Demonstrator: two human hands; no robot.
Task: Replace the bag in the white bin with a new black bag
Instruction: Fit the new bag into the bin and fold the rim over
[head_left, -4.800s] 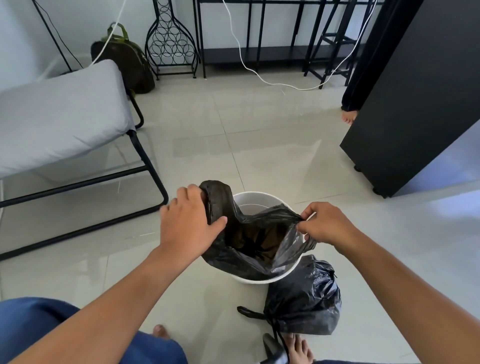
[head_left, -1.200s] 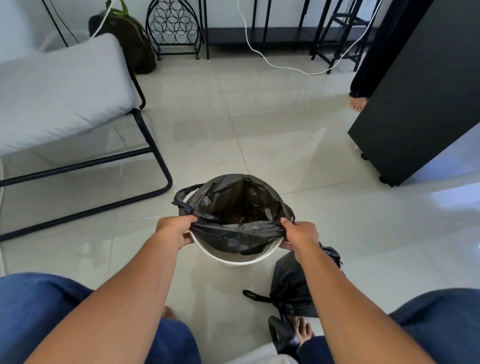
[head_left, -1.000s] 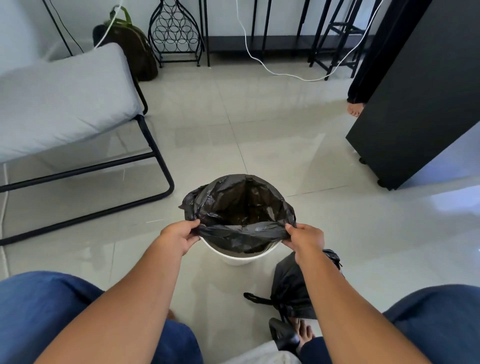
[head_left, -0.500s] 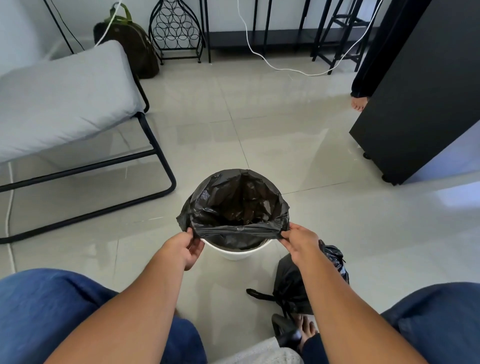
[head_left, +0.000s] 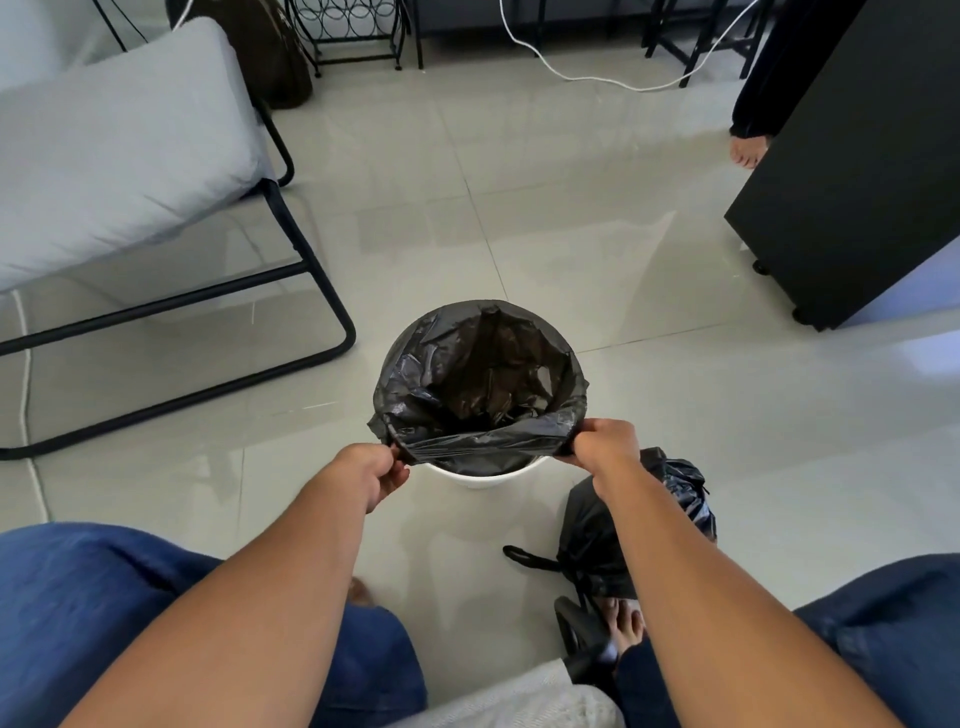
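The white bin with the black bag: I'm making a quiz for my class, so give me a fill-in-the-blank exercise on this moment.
1. Both hands, the left hand and the right hand, pinch the near edge of the new black bag that lines the ____ bin.
2. The tied full bag lies on the ____.
3. It lies under the person's ____ forearm.

Missing words: white; floor; right

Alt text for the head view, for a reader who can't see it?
Both hands, left hand and right hand, pinch the near edge of a new black bag stretched over a white bin on a tiled floor. A tied black bag lies beside the bin.
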